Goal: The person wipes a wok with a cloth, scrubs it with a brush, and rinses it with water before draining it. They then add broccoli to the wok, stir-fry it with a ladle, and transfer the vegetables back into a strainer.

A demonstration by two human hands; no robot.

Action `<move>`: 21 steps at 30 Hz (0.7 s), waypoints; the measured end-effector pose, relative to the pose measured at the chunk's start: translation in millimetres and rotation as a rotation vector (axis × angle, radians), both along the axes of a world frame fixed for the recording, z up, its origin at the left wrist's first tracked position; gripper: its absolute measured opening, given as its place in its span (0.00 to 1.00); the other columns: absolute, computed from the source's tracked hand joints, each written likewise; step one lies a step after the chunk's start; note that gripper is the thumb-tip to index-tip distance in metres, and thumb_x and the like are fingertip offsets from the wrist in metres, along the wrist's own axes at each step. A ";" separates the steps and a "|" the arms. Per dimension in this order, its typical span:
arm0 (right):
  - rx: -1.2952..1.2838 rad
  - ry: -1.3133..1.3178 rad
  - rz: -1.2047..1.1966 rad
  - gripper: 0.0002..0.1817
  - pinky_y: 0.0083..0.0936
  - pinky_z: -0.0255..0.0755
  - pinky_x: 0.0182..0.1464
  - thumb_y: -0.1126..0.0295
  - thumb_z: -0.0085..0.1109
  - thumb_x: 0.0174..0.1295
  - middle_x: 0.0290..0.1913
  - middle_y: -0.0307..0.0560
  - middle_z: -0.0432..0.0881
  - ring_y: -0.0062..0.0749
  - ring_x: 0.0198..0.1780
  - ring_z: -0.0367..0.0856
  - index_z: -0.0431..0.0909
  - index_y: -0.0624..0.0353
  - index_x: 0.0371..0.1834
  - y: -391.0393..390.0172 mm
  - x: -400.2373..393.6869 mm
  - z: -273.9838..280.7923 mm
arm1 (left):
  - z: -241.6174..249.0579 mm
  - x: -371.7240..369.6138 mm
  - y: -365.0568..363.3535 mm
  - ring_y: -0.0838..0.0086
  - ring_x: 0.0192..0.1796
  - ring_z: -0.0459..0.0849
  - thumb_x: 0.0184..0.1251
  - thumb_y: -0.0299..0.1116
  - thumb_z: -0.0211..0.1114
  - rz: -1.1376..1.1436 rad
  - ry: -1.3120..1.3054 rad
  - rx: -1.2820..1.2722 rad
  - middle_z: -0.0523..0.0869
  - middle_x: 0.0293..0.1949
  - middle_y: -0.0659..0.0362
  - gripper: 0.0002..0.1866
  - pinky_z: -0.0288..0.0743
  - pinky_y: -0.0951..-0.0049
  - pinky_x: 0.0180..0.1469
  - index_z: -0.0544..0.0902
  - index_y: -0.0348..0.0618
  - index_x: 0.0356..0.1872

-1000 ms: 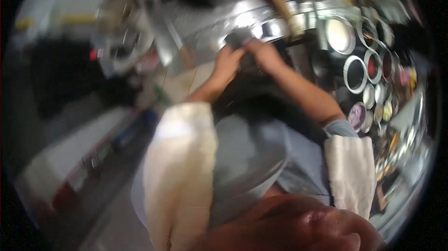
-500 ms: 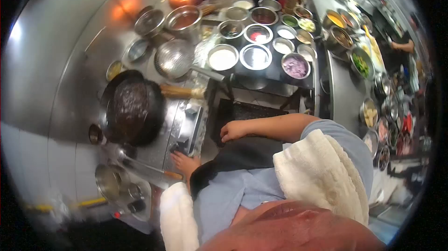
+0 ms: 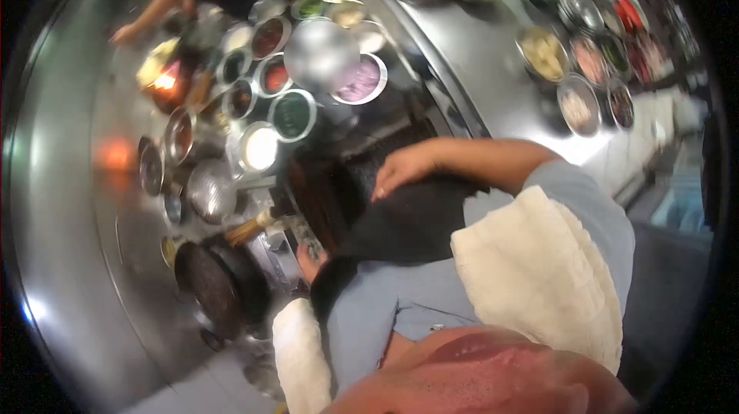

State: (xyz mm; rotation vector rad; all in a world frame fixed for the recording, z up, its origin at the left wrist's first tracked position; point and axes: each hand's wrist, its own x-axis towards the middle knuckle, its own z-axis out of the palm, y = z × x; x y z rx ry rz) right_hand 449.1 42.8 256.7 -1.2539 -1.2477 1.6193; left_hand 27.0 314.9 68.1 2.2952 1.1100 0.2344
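The fingers of my left hand (image 3: 311,262) are stretched out at the front edge of the stove counter, by a pale metal block (image 3: 282,248); it grips nothing that I can see. My right hand (image 3: 402,168) hangs in front of my dark apron (image 3: 416,218), its fingers loosely curled together around nothing. Left of my left hand sits a blackened wok (image 3: 212,287). Beyond the wok, a bamboo brush (image 3: 250,228) and a perforated strainer (image 3: 212,191) lie on the counter.
Ahead stand several metal bowls, including one of chopped purple onion (image 3: 362,81). A blurred shiny metal disc (image 3: 322,55) covers some. Flames (image 3: 165,79) burn at the far left near a co-worker's arm (image 3: 158,10). A steel counter (image 3: 477,60) with bowls runs along the right.
My view has swung to the right, bringing more of the right counter in. A co-worker's arm and the shiny disc have appeared. My left hand stays at the stove edge.
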 end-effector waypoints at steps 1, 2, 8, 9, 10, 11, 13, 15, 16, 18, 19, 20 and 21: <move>-0.012 -0.040 -0.078 0.22 0.31 0.71 0.61 0.54 0.56 0.70 0.52 0.48 0.86 0.34 0.55 0.81 0.83 0.60 0.55 -15.8 10.2 4.8 | 25.2 53.1 -8.2 0.55 0.69 0.72 0.63 0.40 0.68 0.031 -0.146 -0.383 0.75 0.66 0.48 0.30 0.61 0.60 0.72 0.74 0.41 0.66; -0.026 -0.088 -0.148 0.21 0.30 0.74 0.57 0.55 0.57 0.70 0.48 0.46 0.87 0.32 0.51 0.83 0.84 0.61 0.53 -31.2 19.4 4.0 | 57.6 96.9 -22.3 0.56 0.69 0.71 0.64 0.43 0.66 -0.034 -0.221 -0.669 0.74 0.67 0.48 0.31 0.60 0.61 0.72 0.73 0.40 0.67; -0.257 0.175 -1.235 0.19 0.26 0.78 0.41 0.56 0.58 0.68 0.40 0.46 0.86 0.28 0.40 0.85 0.81 0.61 0.49 -145.2 35.6 -74.6 | 167.5 252.6 -105.7 0.65 0.73 0.67 0.74 0.59 0.54 -0.778 -0.172 -1.373 0.68 0.72 0.49 0.41 0.55 0.69 0.74 0.63 0.31 0.72; -0.339 0.248 -1.414 0.19 0.25 0.78 0.39 0.56 0.57 0.68 0.41 0.48 0.85 0.30 0.39 0.85 0.78 0.61 0.51 -163.3 36.6 -82.3 | 185.6 263.7 -115.9 0.64 0.74 0.66 0.72 0.66 0.50 -0.833 -0.147 -1.310 0.66 0.73 0.47 0.47 0.53 0.69 0.74 0.61 0.28 0.72; -0.244 0.399 -1.597 0.21 0.25 0.78 0.36 0.54 0.57 0.68 0.42 0.48 0.84 0.33 0.38 0.85 0.76 0.60 0.53 -184.9 36.4 -99.4 | 182.0 271.2 -115.0 0.64 0.74 0.66 0.72 0.66 0.50 -0.844 -0.125 -1.322 0.66 0.73 0.47 0.47 0.53 0.69 0.74 0.61 0.28 0.72; -0.243 0.433 -1.775 0.21 0.24 0.77 0.35 0.54 0.56 0.69 0.42 0.48 0.82 0.35 0.37 0.84 0.75 0.59 0.53 -202.1 40.6 -94.5 | 178.0 278.5 -111.1 0.64 0.73 0.66 0.72 0.64 0.51 -0.908 -0.131 -1.309 0.67 0.72 0.46 0.46 0.53 0.68 0.75 0.62 0.28 0.72; -0.265 0.644 -1.970 0.21 0.28 0.80 0.35 0.54 0.54 0.70 0.44 0.50 0.80 0.38 0.38 0.84 0.73 0.61 0.54 -242.1 68.1 -116.0 | 182.7 293.6 -113.7 0.63 0.73 0.66 0.73 0.63 0.51 -0.973 -0.123 -1.305 0.68 0.71 0.46 0.44 0.53 0.68 0.75 0.62 0.28 0.72; -0.012 0.656 -2.349 0.22 0.32 0.82 0.33 0.56 0.54 0.70 0.48 0.55 0.78 0.39 0.40 0.84 0.71 0.64 0.54 -248.1 95.0 -87.7 | 217.8 320.3 -132.9 0.62 0.73 0.67 0.74 0.55 0.53 -1.004 -0.075 -1.274 0.70 0.70 0.45 0.39 0.54 0.67 0.74 0.64 0.28 0.71; -0.017 0.649 -2.341 0.22 0.32 0.82 0.33 0.56 0.54 0.70 0.48 0.55 0.78 0.39 0.40 0.84 0.71 0.64 0.54 -256.2 111.0 -88.2 | 228.3 329.8 -142.2 0.62 0.73 0.67 0.74 0.55 0.53 -0.996 -0.084 -1.277 0.70 0.70 0.45 0.39 0.54 0.67 0.74 0.64 0.28 0.71; 0.104 0.650 -2.441 0.26 0.36 0.82 0.35 0.62 0.56 0.68 0.50 0.53 0.77 0.41 0.44 0.84 0.63 0.67 0.61 -265.7 143.4 -90.3 | 244.6 339.6 -159.7 0.62 0.72 0.69 0.75 0.46 0.55 -0.866 -0.061 -1.260 0.73 0.68 0.46 0.33 0.55 0.66 0.74 0.66 0.29 0.69; 0.095 0.645 -2.402 0.26 0.36 0.82 0.35 0.62 0.56 0.68 0.50 0.53 0.77 0.41 0.44 0.84 0.63 0.67 0.61 -265.1 149.7 -93.9 | 248.3 341.9 -163.9 0.62 0.71 0.70 0.74 0.40 0.56 -0.799 -0.073 -1.320 0.73 0.68 0.47 0.29 0.57 0.65 0.73 0.68 0.30 0.69; 0.126 0.569 -2.499 0.24 0.35 0.83 0.35 0.65 0.55 0.67 0.51 0.54 0.77 0.42 0.45 0.84 0.64 0.68 0.61 -264.9 155.3 -99.1 | 246.8 341.6 -161.0 0.62 0.71 0.70 0.74 0.40 0.56 -0.769 -0.104 -1.312 0.73 0.68 0.47 0.29 0.57 0.65 0.73 0.68 0.30 0.69; 0.162 0.488 -2.593 0.22 0.35 0.84 0.35 0.68 0.54 0.67 0.52 0.54 0.77 0.42 0.46 0.84 0.65 0.69 0.60 -263.8 163.7 -104.3 | 244.2 340.6 -157.0 0.62 0.72 0.69 0.75 0.41 0.54 -0.775 -0.066 -1.242 0.72 0.69 0.46 0.29 0.56 0.64 0.74 0.66 0.31 0.70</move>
